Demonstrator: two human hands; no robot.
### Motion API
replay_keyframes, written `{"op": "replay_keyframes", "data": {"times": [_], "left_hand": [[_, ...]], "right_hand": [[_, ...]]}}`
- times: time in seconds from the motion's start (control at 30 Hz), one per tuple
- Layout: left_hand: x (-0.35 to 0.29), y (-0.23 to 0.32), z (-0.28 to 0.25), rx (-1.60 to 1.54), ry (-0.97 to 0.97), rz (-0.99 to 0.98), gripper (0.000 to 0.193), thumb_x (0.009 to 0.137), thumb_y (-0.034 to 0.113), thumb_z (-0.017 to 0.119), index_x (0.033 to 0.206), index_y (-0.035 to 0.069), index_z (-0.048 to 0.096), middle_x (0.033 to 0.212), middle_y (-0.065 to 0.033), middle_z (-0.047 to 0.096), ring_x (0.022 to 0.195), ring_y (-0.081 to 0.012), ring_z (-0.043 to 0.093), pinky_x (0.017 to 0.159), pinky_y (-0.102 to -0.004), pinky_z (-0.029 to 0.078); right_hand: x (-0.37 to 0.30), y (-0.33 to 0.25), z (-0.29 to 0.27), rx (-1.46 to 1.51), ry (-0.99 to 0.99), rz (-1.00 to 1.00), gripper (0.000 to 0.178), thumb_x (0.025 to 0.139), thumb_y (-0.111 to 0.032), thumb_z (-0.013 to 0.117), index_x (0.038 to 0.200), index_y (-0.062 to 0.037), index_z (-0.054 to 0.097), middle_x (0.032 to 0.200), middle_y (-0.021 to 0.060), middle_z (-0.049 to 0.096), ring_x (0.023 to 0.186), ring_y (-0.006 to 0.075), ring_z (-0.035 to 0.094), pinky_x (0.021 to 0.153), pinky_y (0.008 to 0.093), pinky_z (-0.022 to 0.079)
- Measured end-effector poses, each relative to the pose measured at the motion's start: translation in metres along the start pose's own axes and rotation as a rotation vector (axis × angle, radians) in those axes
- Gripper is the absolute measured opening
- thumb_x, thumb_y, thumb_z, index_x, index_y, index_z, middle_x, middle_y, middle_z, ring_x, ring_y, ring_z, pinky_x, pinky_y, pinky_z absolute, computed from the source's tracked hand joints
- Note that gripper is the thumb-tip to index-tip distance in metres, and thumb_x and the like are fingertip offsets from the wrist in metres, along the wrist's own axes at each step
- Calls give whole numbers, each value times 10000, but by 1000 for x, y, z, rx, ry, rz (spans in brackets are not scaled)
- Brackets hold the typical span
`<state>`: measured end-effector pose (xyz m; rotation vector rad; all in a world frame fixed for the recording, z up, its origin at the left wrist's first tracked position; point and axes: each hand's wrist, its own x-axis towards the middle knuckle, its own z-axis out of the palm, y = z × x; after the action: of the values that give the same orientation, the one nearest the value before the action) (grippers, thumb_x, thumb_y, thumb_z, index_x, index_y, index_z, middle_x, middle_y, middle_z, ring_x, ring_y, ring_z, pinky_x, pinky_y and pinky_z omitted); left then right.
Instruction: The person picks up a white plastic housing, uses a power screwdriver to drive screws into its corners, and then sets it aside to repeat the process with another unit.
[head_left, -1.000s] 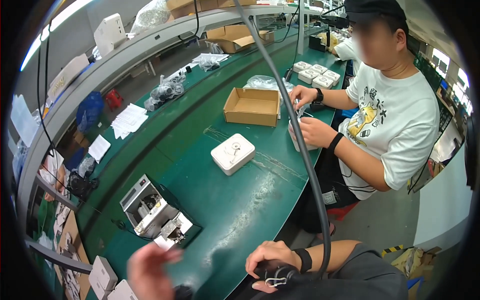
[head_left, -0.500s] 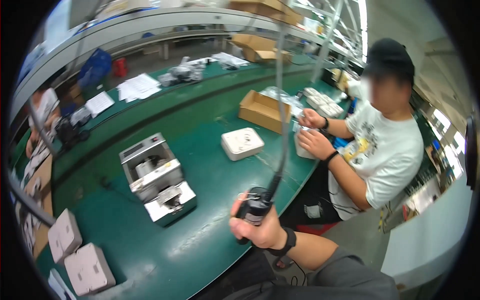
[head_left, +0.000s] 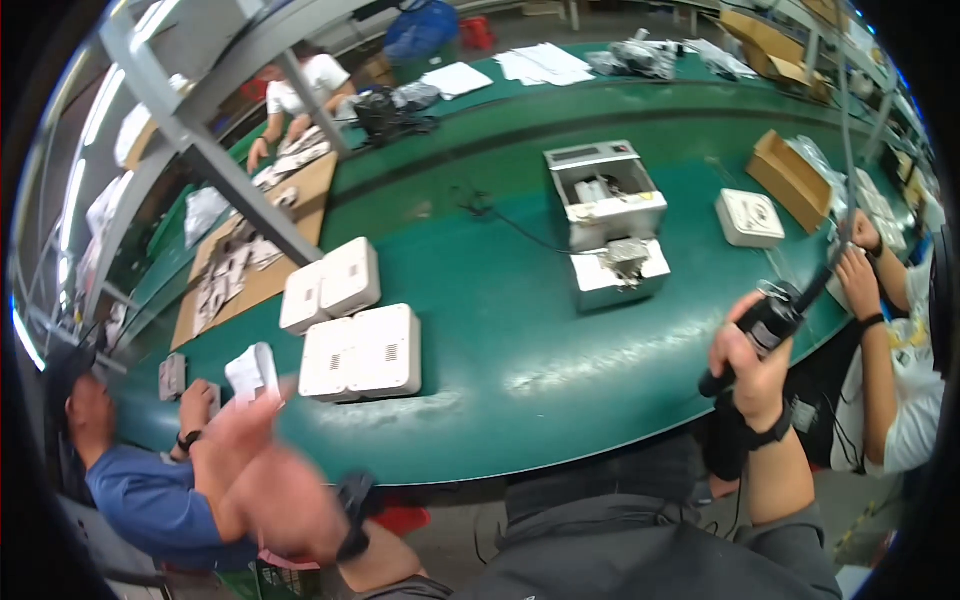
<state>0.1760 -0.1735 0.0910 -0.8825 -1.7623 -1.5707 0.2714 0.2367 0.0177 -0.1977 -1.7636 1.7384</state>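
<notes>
Item, one black cylindrical hand tool (head_left: 768, 325): lay in the right hand (head_left: 752, 368), whose fingers were clamped around its body. It was held tilted above the near edge of the green tabletop (head_left: 480, 285), towards the right. A metal wire clip sat at its upper end, and a long grey cable (head_left: 848, 120) ran up from there.

Item, the left hand (head_left: 285, 490): stretched forward at the left, blurred; whether its fingers were apart or together could not be told. A crumpled white sheet (head_left: 250, 370) lay just beyond it.

Item, white vented casings (head_left: 390, 350): stood in two groups close to the left hand; contact could not be told.

Item, one open-topped grey machine (head_left: 605, 225): stood at centre, well apart from the casings, a dark cord trailing to its left.

Item, one white box (head_left: 750, 218), rounded at the corners: lay near an open brown carton (head_left: 790, 180), farther back than the tool.

Item, paper sheets (head_left: 545, 65): lay spread along the far side.
</notes>
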Motion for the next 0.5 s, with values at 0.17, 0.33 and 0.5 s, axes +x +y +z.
{"op": "replay_keyframes", "data": {"times": [0.17, 0.33, 0.5], "left_hand": [[-37, -109, 29, 1124, -585, -231, 666, 830, 289, 710, 1387, 9, 473, 1435, -302, 426, 1323, -455, 422, 1090, -487, 367], [-38, -110, 51, 930, -781, -142, 745, 792, 339, 745, 1407, 31, 459, 1451, -308, 390, 1338, -471, 392, 1113, -515, 335], [-17, -78, 127, 451, -1199, 58, 789, 753, 354, 784, 1426, 93, 466, 1454, -277, 393, 1344, -450, 395, 1135, -513, 318]], "right_hand": [[-10, -2, -6, 40, 56, 22, 298, 861, -185, 658, 1013, -27, 456, 599, 26, 466, 453, 124, 448, 455, 257, 398], [-3, -2, -11, 59, 74, 27, 258, 853, -157, 635, 993, -37, 454, 592, 29, 463, 448, 126, 445, 455, 257, 405], [15, -10, -8, 19, 23, 78, 265, 824, -87, 628, 1009, -43, 444, 608, 43, 477, 470, 138, 477, 472, 268, 426]]}}
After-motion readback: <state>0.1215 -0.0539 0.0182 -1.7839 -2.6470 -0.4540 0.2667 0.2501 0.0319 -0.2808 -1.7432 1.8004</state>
